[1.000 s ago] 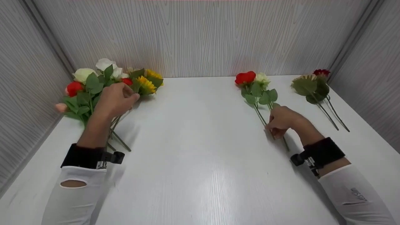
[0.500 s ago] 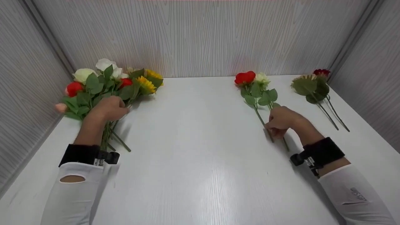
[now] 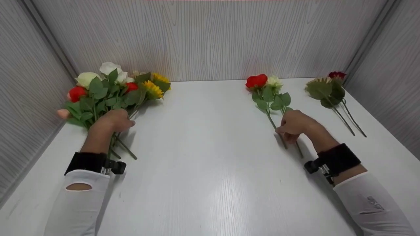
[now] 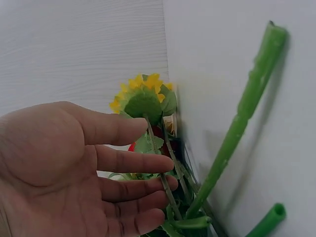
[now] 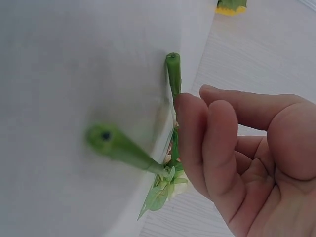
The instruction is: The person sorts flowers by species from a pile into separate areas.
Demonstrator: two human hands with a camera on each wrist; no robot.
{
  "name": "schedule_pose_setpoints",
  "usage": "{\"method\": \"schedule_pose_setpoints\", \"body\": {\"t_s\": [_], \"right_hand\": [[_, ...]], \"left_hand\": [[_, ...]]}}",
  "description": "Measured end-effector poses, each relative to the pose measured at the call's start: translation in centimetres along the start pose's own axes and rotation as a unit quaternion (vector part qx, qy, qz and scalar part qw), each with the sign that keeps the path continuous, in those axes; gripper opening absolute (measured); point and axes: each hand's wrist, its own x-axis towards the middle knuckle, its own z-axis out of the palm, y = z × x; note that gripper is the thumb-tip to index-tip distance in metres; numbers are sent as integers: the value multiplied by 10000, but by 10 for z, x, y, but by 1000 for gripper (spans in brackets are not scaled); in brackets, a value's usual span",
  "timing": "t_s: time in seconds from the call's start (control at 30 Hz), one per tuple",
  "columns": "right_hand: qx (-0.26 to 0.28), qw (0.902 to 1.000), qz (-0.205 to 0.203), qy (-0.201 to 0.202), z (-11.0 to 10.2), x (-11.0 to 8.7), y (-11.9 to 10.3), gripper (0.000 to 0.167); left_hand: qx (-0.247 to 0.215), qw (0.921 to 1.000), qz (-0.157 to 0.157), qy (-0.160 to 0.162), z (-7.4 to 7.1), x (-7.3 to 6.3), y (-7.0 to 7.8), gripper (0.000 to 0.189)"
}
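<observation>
On the left, my left hand point(image 3: 115, 120) lies low over the stems of a flower bunch. In the left wrist view its fingers are loosely extended, fingertips right at a thin sunflower stem point(image 4: 153, 140), and a thick green stem point(image 4: 247, 98) slants past them. My right hand point(image 3: 297, 124) is bent over the stems of a red rose point(image 3: 256, 81) and a pale green-white flower point(image 3: 274, 82). From the right wrist, its fingers are loosely bent with the thumb apart. One green stem end point(image 5: 174, 69) shows just beyond the fingers, another point(image 5: 118, 145) stands nearer the camera.
Within the left bunch are white roses point(image 3: 110, 68), a cream rose point(image 3: 86, 79), red blooms point(image 3: 77, 93) and yellow sunflowers point(image 3: 153, 89). At the right lie a dark red flower point(image 3: 337, 75) and a green-backed flower point(image 3: 320, 89). Pale wood-grain walls point(image 3: 210, 39) enclose the white table point(image 3: 203, 157).
My left hand has come down and toward me from the flower heads to the stems. The red rose's stem shifted slightly early on; my right hand has stayed almost still.
</observation>
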Motion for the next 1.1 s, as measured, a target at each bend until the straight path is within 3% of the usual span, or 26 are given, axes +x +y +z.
{"method": "schedule_pose_setpoints", "body": {"t_s": [0.3,0.4,0.57,0.7,0.8,0.9,1.03,1.1], "right_hand": [[51,9999,-2,127,0,0,-2,26],[150,9995,-36,269,0,0,-2,26],[194,9983,-82,552,-1,-1,-3,27],[217,9967,-118,775,-1,-3,-5,27],[332,9953,-119,899,-2,-4,-6,26],[453,9940,-159,981,-2,-4,-8,26],[755,9913,-205,1062,-1,-3,-10,26],[961,9893,-242,1074,-2,-4,-12,27]], "left_hand": [[-127,9962,252,824,0,5,-2,24],[-418,9914,190,1225,1,5,-1,33],[-1076,9723,110,2074,4,4,5,37],[-1649,9546,159,2476,5,1,13,33],[-2086,9447,188,2522,5,1,22,28],[-2390,9404,156,2414,4,0,33,34],[-3049,9327,200,1917,4,-2,49,45],[-3633,9175,347,1584,7,-2,57,45]]}}
